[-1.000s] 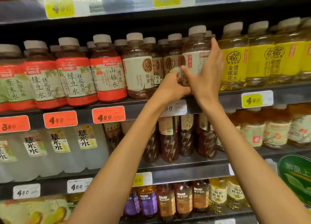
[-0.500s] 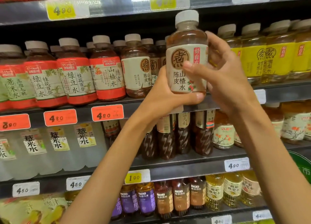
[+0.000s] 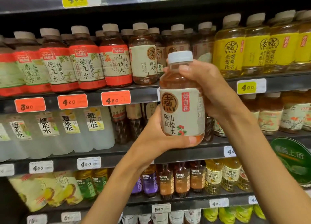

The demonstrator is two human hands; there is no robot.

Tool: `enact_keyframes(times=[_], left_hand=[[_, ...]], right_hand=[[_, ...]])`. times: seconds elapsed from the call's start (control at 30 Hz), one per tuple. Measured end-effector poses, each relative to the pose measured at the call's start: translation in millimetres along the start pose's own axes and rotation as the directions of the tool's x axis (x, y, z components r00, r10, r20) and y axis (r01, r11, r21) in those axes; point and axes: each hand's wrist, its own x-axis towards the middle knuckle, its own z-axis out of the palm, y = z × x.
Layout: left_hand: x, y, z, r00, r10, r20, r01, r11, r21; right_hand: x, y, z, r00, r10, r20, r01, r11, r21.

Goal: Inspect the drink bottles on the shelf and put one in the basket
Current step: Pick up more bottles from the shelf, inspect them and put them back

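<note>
A drink bottle (image 3: 182,106) with amber liquid, a pale cap and a cream label with a brown round seal is held upright in front of the shelf. My left hand (image 3: 161,136) grips its base from below and the left, thumb across the bottom front. My right hand (image 3: 205,89) wraps the shoulder and right side, fingers curled just under the cap. The label faces me. Matching bottles (image 3: 143,55) stand behind it on the shelf (image 3: 144,93). No basket is in view.
Red-labelled bottles (image 3: 116,60) stand to the left and yellow-labelled ones (image 3: 235,50) to the right on the same shelf. Lower shelves hold cloudy white drinks (image 3: 94,127), dark bottles and small purple and brown bottles. Price tags line the shelf edges. A green round sign (image 3: 291,161) hangs at the right.
Both hands have drawn the bottle out of the shelf row and brought it down and closer to me, with its label turned to face me.
</note>
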Motion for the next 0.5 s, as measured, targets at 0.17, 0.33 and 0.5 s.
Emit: enact_keyframes(times=[0.17, 0.33, 0.5], left_hand=[[-11.9, -1.2, 5.9, 0.984, 0.058, -0.168, -0.030, 0.986, 0.163], [-22.0, -1.1, 3.7, 0.984, -0.001, -0.180, 0.028, 0.989, 0.147], [-32.1, -0.9, 0.9, 0.998, -0.056, 0.020, 0.054, 0.997, 0.055]], right_hand=[[-17.8, -0.3, 28.7, 0.967, -0.151, -0.203, 0.111, 0.975, -0.195], [-19.2, -9.1, 29.0, 0.990, -0.035, -0.140, 0.007, 0.981, -0.196], [-12.0, -7.1, 6.2, 0.986, 0.147, 0.077, -0.157, 0.979, 0.134]])
